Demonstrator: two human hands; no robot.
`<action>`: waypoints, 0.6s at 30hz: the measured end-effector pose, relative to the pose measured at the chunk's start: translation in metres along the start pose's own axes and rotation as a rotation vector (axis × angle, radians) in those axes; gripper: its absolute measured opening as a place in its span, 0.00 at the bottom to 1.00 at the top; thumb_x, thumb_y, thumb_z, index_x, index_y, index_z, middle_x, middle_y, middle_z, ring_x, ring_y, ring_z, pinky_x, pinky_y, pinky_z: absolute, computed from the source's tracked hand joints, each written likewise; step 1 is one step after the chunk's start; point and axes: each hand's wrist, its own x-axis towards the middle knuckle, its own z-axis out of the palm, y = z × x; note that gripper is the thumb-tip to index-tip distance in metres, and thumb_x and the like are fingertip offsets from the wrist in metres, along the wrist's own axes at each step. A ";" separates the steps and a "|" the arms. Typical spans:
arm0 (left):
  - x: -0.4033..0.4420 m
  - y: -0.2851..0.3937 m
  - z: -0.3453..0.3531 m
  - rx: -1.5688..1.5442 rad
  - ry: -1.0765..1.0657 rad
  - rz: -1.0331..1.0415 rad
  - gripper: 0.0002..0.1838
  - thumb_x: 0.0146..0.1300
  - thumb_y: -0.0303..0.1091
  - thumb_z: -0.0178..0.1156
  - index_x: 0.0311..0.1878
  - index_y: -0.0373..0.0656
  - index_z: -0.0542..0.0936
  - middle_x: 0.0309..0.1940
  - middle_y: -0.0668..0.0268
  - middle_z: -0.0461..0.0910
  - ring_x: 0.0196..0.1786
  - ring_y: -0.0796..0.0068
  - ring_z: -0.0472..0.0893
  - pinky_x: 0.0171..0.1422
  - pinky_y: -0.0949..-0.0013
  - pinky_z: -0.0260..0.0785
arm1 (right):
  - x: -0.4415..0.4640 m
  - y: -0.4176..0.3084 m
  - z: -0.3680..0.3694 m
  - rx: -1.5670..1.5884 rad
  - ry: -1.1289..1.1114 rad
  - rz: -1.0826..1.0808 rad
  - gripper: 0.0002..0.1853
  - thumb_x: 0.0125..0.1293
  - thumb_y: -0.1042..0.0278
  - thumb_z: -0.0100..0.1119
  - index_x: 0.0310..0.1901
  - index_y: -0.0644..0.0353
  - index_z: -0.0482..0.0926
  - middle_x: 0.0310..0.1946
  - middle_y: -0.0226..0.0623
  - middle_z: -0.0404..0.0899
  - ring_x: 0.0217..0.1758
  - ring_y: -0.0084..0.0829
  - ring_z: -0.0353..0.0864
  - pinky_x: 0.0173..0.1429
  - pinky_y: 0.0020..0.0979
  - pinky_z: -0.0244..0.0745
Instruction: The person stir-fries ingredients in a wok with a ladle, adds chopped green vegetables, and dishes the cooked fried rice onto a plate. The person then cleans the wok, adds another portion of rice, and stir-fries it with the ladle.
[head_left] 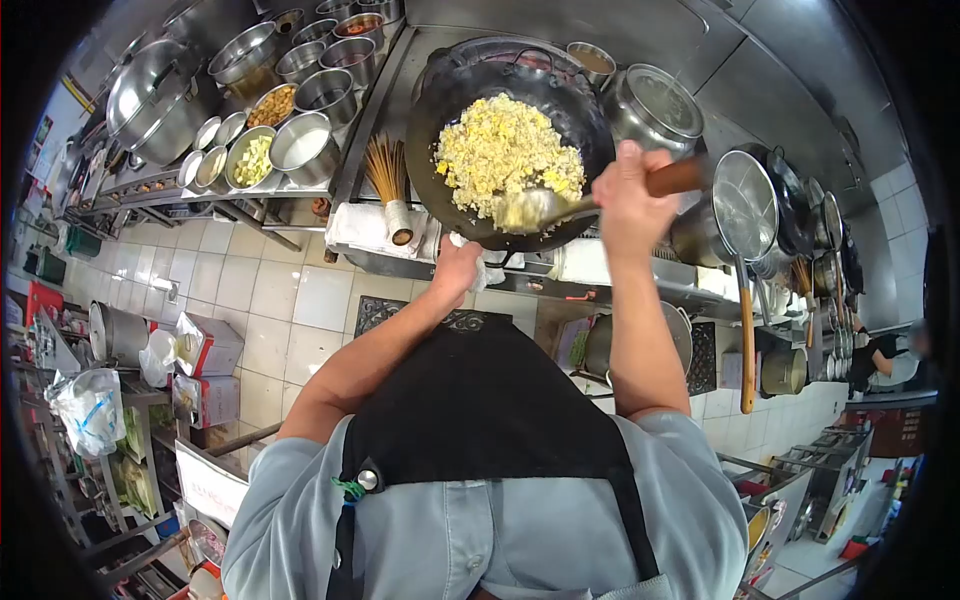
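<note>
Fried rice with yellow egg (515, 150) lies in a large black wok (425, 165) on the stove. My right hand (632, 195), closed, grips the long handle of a wok ladle (575, 207), whose wooden end sticks out past my fist. Slightly blurred, the ladle's metal head rests in the near part of the rice. At the wok's near left rim, my left hand (458, 268) is closed on a white cloth (487, 268). The cloth hides whether my fingers grip the rim or the handle there.
Left of the wok stand a bamboo brush (388, 185) and a folded towel (355, 222). Several steel pots of ingredients (305, 145) fill the left rack. A lidded pot (660, 105) and a long-handled strainer (747, 205) are on the right. Another person (888, 362) is far right.
</note>
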 end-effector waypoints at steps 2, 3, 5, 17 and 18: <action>0.005 0.001 0.001 -0.007 -0.022 0.000 0.24 0.62 0.29 0.58 0.62 0.34 0.69 0.53 0.58 0.78 0.55 0.67 0.77 0.64 0.63 0.68 | 0.021 0.042 -0.015 0.132 -0.059 -0.085 0.16 0.79 0.69 0.59 0.32 0.56 0.64 0.17 0.28 0.65 0.17 0.21 0.65 0.23 0.30 0.64; 0.002 0.004 0.000 -0.028 -0.039 -0.005 0.24 0.62 0.29 0.57 0.62 0.34 0.69 0.53 0.58 0.78 0.55 0.67 0.77 0.65 0.63 0.68 | 0.033 0.046 -0.023 0.151 -0.047 -0.082 0.16 0.78 0.68 0.61 0.32 0.57 0.65 0.17 0.28 0.66 0.18 0.20 0.68 0.24 0.29 0.65; -0.005 0.019 0.002 -0.052 -0.043 0.008 0.24 0.63 0.28 0.57 0.62 0.34 0.69 0.53 0.58 0.78 0.55 0.67 0.77 0.65 0.63 0.68 | 0.048 0.003 -0.024 0.148 0.013 -0.025 0.18 0.78 0.66 0.61 0.31 0.57 0.65 0.17 0.28 0.67 0.18 0.20 0.68 0.25 0.30 0.66; -0.016 0.029 0.006 -0.031 -0.009 0.044 0.25 0.62 0.27 0.57 0.64 0.35 0.69 0.54 0.60 0.78 0.56 0.68 0.77 0.66 0.64 0.67 | 0.098 -0.024 0.009 0.171 0.000 -0.067 0.19 0.78 0.64 0.62 0.31 0.55 0.63 0.16 0.28 0.64 0.15 0.22 0.63 0.21 0.29 0.61; -0.016 0.028 0.006 0.002 0.017 0.015 0.25 0.63 0.27 0.57 0.64 0.35 0.69 0.53 0.60 0.79 0.55 0.68 0.77 0.65 0.64 0.68 | 0.096 -0.031 0.014 0.199 -0.005 -0.119 0.18 0.78 0.64 0.62 0.31 0.56 0.65 0.16 0.28 0.65 0.15 0.22 0.63 0.21 0.29 0.63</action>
